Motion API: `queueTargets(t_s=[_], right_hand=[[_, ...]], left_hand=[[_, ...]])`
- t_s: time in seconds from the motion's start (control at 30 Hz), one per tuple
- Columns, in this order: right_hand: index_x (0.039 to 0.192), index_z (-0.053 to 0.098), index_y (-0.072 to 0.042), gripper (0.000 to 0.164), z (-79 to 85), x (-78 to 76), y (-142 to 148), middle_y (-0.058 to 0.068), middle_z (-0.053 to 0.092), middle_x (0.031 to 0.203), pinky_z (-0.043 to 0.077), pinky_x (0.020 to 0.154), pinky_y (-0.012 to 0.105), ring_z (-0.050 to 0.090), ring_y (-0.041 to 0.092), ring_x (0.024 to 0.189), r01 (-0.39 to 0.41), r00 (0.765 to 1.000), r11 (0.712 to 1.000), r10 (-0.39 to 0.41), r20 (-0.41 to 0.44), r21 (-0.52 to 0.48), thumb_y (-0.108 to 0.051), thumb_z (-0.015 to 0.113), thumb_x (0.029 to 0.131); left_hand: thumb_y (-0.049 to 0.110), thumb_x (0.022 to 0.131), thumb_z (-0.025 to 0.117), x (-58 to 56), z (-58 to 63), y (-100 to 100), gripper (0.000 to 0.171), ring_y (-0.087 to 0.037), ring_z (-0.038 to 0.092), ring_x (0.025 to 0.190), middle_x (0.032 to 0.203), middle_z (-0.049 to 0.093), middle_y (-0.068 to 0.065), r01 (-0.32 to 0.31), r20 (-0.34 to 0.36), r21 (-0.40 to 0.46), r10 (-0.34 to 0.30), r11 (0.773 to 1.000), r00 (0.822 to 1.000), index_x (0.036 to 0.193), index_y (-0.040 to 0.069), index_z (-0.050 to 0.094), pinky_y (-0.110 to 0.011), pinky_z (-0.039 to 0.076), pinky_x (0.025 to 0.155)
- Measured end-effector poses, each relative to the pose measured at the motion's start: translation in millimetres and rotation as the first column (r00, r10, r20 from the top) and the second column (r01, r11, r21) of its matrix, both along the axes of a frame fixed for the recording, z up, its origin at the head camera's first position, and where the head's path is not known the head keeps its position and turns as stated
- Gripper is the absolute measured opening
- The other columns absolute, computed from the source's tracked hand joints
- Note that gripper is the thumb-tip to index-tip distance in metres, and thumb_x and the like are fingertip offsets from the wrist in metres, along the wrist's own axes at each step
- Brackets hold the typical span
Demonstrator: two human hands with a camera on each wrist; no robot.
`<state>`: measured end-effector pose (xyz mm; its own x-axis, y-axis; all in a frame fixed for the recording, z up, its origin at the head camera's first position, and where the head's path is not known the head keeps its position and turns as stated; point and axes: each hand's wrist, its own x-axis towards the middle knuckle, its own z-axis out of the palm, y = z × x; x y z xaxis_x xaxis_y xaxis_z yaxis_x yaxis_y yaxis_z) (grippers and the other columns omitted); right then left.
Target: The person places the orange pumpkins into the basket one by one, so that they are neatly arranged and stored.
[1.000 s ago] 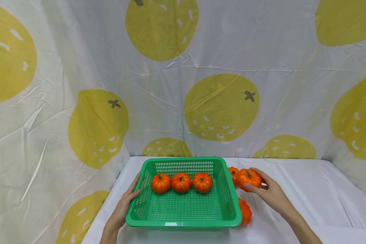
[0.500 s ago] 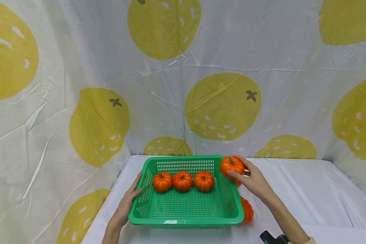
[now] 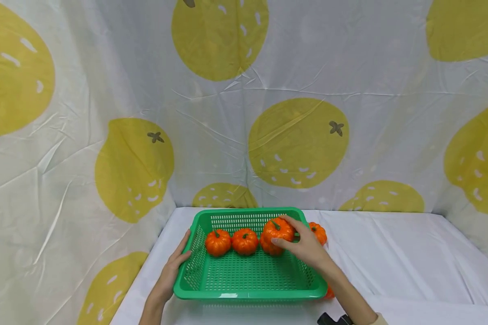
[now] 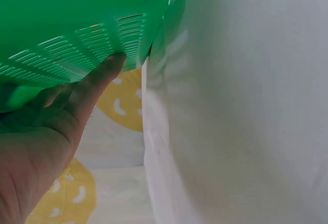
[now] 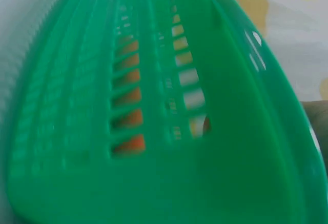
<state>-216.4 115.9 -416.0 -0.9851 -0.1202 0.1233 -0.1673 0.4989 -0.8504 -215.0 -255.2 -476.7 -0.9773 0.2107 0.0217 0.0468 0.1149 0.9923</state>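
- Green basket (image 3: 250,295) on the white surface (image 3: 406,257), nearer its left edge than its right, the far rim close to the far edge in the head view; fruit-print cloth (image 3: 227,149) hangs behind. Its slotted right wall blurs across most of the right wrist view.
- Right hand (image 3: 309,249) over the right part of the basket, thumb and fingers pinching the held pumpkin (image 3: 278,229); a black device (image 3: 333,320) and a pale sleeve (image 3: 379,320) show farther back along that arm.
- Left hand (image 3: 170,273) outside the basket, on the side toward the surface's left edge, fingers straight, thumb spread from them, touching the slotted wall.
- Held pumpkin, orange, stem up, inside the basket's outline; it overlaps the right pumpkin (image 3: 271,250), and whether the two touch cannot be told.
- In the basket, left pumpkin (image 3: 218,243) and middle pumpkin (image 3: 245,242) complete a row with that one.
- Toward the surface's right edge, beside the basket: far pumpkin (image 3: 319,232), partly hidden, and near pumpkin (image 3: 330,293), just a sliver by the basket's near right corner.
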Motion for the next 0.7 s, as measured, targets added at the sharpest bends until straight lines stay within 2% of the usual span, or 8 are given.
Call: queueTargets(t_s=[0.07, 0.2, 0.3, 0.53, 0.7], right_hand=[[0.153, 0.05, -0.018, 0.074, -1.6, 1.4, -12, 0.015, 0.051, 0.154, 0.05, 0.105, 0.053, 0.056, 0.034, 0.132, 0.003, 1.0, 1.0, -0.003, 0.016, -0.003, -0.039, 0.08, 0.089], [0.149, 0.055, -0.02, 0.07, -4.9, 2.5, -36, 0.012, 0.056, 0.149, 0.053, 0.098, 0.044, 0.06, 0.028, 0.124, 0.004, 0.999, 0.999, -0.002, 0.033, -0.041, -0.035, 0.082, 0.086], [0.147, 0.057, -0.019, 0.068, -5.9, 3.2, -52, 0.012, 0.059, 0.145, 0.055, 0.094, 0.041, 0.061, 0.027, 0.12, -0.025, 0.999, 0.998, 0.026, 0.025, -0.059, -0.034, 0.083, 0.085], [0.148, 0.054, -0.011, 0.07, -5.9, 8.6, -82, 0.018, 0.06, 0.14, 0.057, 0.089, 0.045, 0.063, 0.03, 0.114, -0.148, 0.989, 0.987, 0.149, 0.018, -0.056, -0.034, 0.081, 0.088], [0.145, 0.055, -0.004, 0.07, -11.6, 14.0, -103, 0.021, 0.06, 0.139, 0.055, 0.093, 0.051, 0.063, 0.033, 0.115, -0.173, 0.984, 0.985, 0.173, 0.037, -0.009, -0.029, 0.082, 0.085]], left_hand=[[0.025, 0.11, 0.035, 0.1, -0.5, 0, 0.062, -0.037, -0.009, 0.161, 0.176, 0.0, -0.006, -0.002, 0.001, -0.001, 0.002, 1.0, 1.0, 0.168, 0.023, 0.013, -0.067, -0.004, 0.124], [0.026, 0.11, 0.036, 0.6, -1.2, 0, 0.062, -0.038, -0.009, 0.161, 0.176, 0.0, -0.006, -0.009, 0.011, -0.005, 0.009, 1.0, 1.0, 0.168, 0.024, 0.014, -0.067, -0.003, 0.124], [0.026, 0.11, 0.036, 0.7, -1.3, -1, 0.062, -0.038, -0.008, 0.161, 0.176, 0.0, -0.006, -0.012, 0.016, -0.006, 0.012, 1.0, 1.0, 0.168, 0.025, 0.014, -0.068, -0.002, 0.124], [0.024, 0.11, 0.035, 0.5, -0.9, -1, 0.062, -0.038, -0.008, 0.161, 0.176, 0.0, -0.006, -0.014, 0.01, -0.01, 0.014, 1.0, 1.0, 0.168, 0.025, 0.014, -0.067, -0.002, 0.124], [0.025, 0.11, 0.036, 0.0, -0.7, 0, 0.062, -0.038, -0.008, 0.161, 0.176, 0.001, -0.006, -0.017, 0.008, -0.017, 0.018, 1.0, 1.0, 0.168, 0.024, 0.015, -0.067, -0.002, 0.124]])
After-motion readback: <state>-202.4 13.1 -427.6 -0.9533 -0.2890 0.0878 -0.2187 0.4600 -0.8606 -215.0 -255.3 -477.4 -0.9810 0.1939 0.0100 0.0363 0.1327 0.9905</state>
